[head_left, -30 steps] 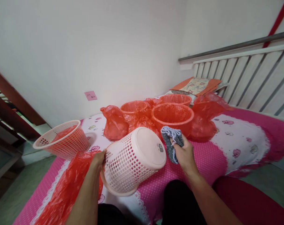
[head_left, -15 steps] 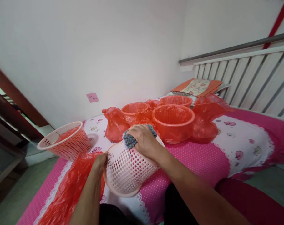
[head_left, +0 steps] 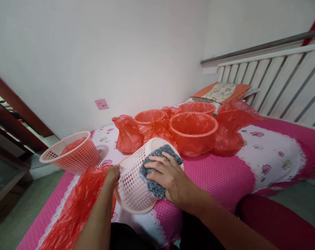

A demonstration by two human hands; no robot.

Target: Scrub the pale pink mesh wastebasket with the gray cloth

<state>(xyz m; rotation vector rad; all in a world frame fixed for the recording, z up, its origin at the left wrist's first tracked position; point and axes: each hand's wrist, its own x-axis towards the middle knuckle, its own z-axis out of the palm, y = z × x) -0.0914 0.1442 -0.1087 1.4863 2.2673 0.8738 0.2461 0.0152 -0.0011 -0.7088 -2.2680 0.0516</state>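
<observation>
A pale pink perforated plastic basket [head_left: 133, 185] lies on its side in front of me, its base turned away to the upper right. My left hand [head_left: 112, 174] grips its rim at the left, fingers partly hidden behind the edge. With spread fingers, my right hand [head_left: 170, 177] presses a grey fuzzy cloth [head_left: 156, 187] flat against the basket's side, near the base. A crumpled red plastic bag [head_left: 79, 205] lies under and beside my left forearm.
Another pink basket [head_left: 76, 158] with red plastic inside stands at the left. Behind are several red-bagged baskets [head_left: 195, 140] and a knotted red bag [head_left: 128, 135]. Everything rests on a pink patterned bedspread [head_left: 222, 173]. A dark red round seat [head_left: 274, 222] is at lower right.
My right hand has slid the cloth down and to the right over the basket's side, and the cloth is now spread flatter. My left hand keeps its hold on the rim.
</observation>
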